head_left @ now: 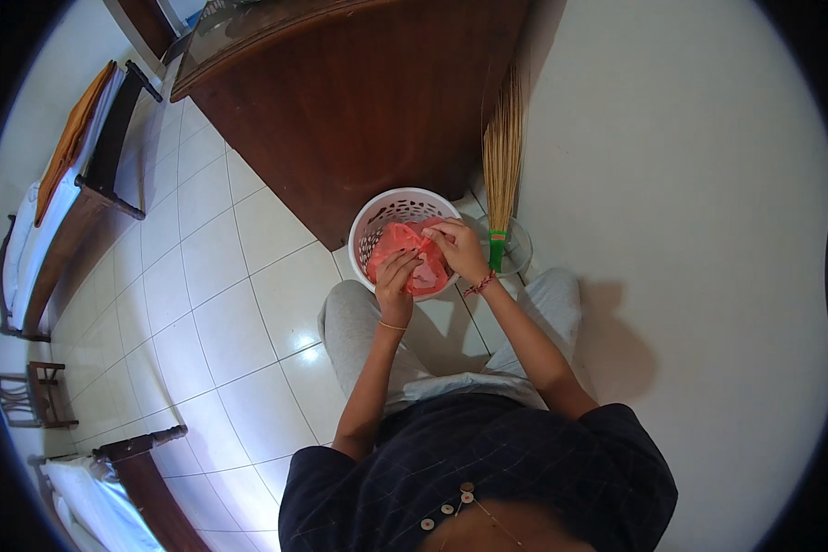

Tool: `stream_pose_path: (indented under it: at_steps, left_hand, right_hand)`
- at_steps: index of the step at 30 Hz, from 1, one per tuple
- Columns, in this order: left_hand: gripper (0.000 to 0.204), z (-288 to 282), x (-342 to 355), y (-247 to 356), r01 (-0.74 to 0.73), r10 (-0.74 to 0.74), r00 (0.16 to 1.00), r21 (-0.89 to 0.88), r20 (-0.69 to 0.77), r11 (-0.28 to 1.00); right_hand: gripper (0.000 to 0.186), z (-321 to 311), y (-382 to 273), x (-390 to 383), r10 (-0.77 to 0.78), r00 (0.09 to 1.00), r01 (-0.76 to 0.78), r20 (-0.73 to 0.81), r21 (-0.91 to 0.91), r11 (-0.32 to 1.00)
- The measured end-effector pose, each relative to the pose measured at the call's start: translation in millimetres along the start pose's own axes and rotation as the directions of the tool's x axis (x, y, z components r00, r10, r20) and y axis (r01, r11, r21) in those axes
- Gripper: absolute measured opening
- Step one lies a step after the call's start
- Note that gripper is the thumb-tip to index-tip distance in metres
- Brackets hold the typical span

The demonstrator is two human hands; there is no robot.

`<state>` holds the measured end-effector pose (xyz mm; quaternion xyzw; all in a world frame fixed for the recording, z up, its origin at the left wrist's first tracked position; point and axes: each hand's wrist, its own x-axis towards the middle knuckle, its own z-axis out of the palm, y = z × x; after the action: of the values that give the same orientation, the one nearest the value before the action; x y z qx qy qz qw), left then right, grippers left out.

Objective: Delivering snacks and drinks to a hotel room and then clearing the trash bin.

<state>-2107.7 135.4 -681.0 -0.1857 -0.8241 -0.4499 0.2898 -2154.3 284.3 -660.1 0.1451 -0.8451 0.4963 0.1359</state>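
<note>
A red plastic bag (396, 241) is bunched up over a white basket (406, 197) with a pattern of holes in its wall. My left hand (396, 278) has its fingers closed on the bag's near left part. From the right, my right hand (462, 248) pinches the bag's upper edge between thumb and fingers. Both hands are close together above the basket's near half. Whether anything lies inside the bag cannot be made out.
A dark brown wooden cabinet (340, 120) stands just beyond the basket. To the right, a stick broom (503, 156) with a green handle leans in the corner by a pale wall (690, 184); its lower end is in a clear round container (519, 247). Beds (55, 248) and a wooden chair (35, 396) are far left.
</note>
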Motion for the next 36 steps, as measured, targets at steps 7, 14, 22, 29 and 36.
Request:
stream_pose_path:
  at_steps: [7,14,22,29,36]
  left_hand:
    - [0.018,3.5,-30.1,-8.7,0.324,-0.324,0.945,-0.026,-0.044,0.946]
    - [0.008,-11.0,-45.0,-38.8,0.429,-0.431,0.902,0.058,0.034,0.902]
    - [0.020,-18.4,-26.6,-44.3,0.597,-0.591,0.802,0.094,-0.090,0.797]
    - [0.033,-27.8,7.2,-27.8,0.303,-0.306,0.947,0.046,0.095,0.952]
    - [0.049,6.6,19.7,-7.9,0.277,-0.208,0.948,-0.304,0.240,0.912]
  right_hand:
    - [0.025,6.9,62.1,-12.0,0.376,0.904,-0.334,-0.203,0.211,0.919]
    - [0.027,-9.0,101.6,-9.5,0.626,0.770,-0.515,-0.124,0.459,0.724]
    - [0.028,-28.1,112.3,-23.6,0.668,0.690,-0.552,-0.279,0.394,0.735]
    - [0.025,-26.3,39.6,-28.9,0.387,0.888,-0.236,-0.249,0.475,0.848]
    - [0.018,-18.5,-46.2,-23.7,0.096,0.995,-0.089,-0.035,0.161,0.983]
